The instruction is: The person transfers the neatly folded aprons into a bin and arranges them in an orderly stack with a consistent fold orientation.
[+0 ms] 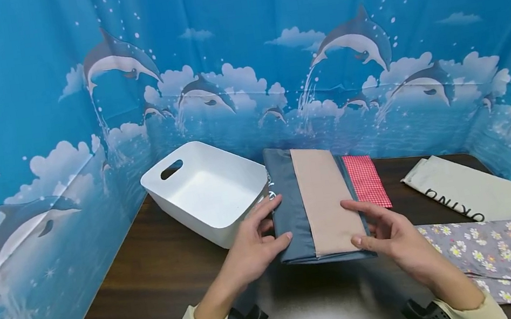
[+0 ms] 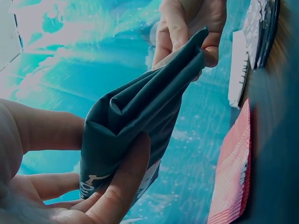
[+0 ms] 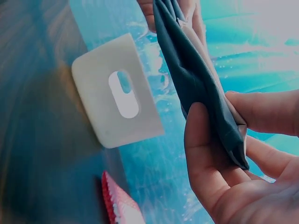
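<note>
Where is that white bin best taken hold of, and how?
I'd probably take the white bin by its oval handle hole, coming from the person's left and hooking fingers through: the hole is cut through the far-left end wall, near the top, and the bin stands with its open side up.

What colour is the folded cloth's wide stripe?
The wide stripe is pinkish beige, seen best in the head view.

I can reach into the open white bin [image 1: 187, 218] from above; its wall blocks my left hand [image 1: 254, 246] lower down.
</note>
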The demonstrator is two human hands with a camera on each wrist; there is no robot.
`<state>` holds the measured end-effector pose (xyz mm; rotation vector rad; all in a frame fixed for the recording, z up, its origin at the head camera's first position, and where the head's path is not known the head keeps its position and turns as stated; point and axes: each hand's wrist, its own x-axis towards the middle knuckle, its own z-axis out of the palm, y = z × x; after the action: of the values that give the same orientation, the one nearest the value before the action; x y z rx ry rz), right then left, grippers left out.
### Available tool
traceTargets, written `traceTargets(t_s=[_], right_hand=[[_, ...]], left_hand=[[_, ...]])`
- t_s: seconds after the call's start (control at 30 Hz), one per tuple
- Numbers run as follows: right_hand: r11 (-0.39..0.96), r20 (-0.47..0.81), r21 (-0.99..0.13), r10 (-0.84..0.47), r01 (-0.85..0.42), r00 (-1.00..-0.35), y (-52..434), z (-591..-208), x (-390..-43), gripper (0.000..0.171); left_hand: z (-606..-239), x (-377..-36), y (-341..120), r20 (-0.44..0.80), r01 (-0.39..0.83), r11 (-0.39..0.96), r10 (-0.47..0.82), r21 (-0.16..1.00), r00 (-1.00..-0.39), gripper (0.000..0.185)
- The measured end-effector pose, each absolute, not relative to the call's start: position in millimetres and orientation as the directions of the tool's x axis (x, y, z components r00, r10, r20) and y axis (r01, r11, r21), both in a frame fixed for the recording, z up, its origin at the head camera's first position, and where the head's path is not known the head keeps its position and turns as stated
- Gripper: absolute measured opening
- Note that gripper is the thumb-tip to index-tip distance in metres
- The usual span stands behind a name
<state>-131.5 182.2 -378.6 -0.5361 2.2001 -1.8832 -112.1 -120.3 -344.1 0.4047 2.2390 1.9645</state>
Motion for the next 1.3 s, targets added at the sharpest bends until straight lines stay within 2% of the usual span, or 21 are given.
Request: traceTargets(t_s=[0.23, 0.6, 0.77, 1.07, 1.3], right_hand=[[0.041, 0.162, -0.978, -0.455, -0.203, -0.876, 169, -368, -146, 0.070], [0.126, 0.066, -0.982, -0.472, -0.142, -0.879, 138, -335, -171, 0.066], [0.168, 0.030, -0.979, -0.454, -0.119, -0.890, 118, -323, -182, 0.060], [0.203, 0.023, -0.969, -0.494, -0.141, -0.869, 90, -300, -203, 0.047], [0.243, -0.003, -0.960, -0.499, -0.136, -0.867, 71, -289, -217, 0.041]], left_hand=[[-335, -111, -129, 0.107, 0.140, 0.143, 0.213, 0.980, -0.971, 0.074], [-322, -113, -155, 0.146, 0.155, 0.049, 0.150, 0.987, -0.978, 0.078], [-318, -115, -165, 0.172, 0.174, 0.028, 0.074, 0.984, -0.982, 0.076], [-316, -119, -178, 0.227, 0.226, 0.024, -0.125, 0.974, -0.966, 0.066], [-316, -126, -185, 0.204, 0.205, 0.019, -0.227, 0.979, -0.952, 0.058]])
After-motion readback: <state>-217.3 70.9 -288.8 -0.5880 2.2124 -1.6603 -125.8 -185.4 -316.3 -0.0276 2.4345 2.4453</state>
